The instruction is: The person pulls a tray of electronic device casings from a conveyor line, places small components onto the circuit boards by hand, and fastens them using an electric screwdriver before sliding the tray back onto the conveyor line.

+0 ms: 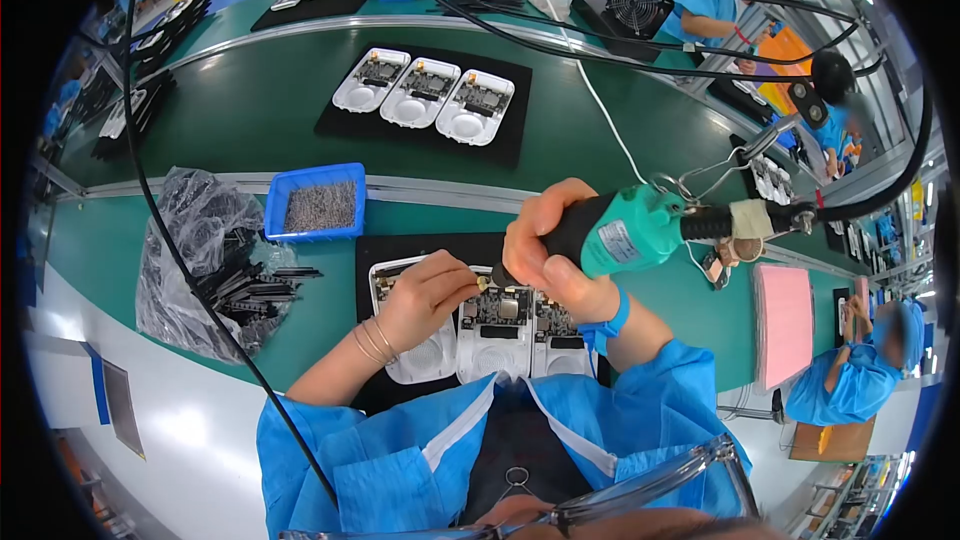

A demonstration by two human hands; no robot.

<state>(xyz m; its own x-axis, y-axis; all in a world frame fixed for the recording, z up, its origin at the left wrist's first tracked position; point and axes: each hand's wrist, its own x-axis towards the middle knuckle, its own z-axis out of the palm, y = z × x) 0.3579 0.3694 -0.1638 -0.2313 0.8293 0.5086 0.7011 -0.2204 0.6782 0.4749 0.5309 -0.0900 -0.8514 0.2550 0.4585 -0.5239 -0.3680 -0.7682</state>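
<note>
My right hand is wrapped around a green and black electric screwdriver, which lies nearly level with its nose to the left. The fingers of my left hand are pinched together by that nose, beside a small brass-coloured piece; whether they hold it is unclear. Below both hands, a left white housing, a middle white housing with a circuit board and a right white housing sit side by side on a black mat. My hands cover their upper parts.
A blue tray of small screws stands at the left, by a clear plastic bag with black strips. Three housings rest on the green conveyor. Pink sheets and a co-worker are at right. Cables hang across.
</note>
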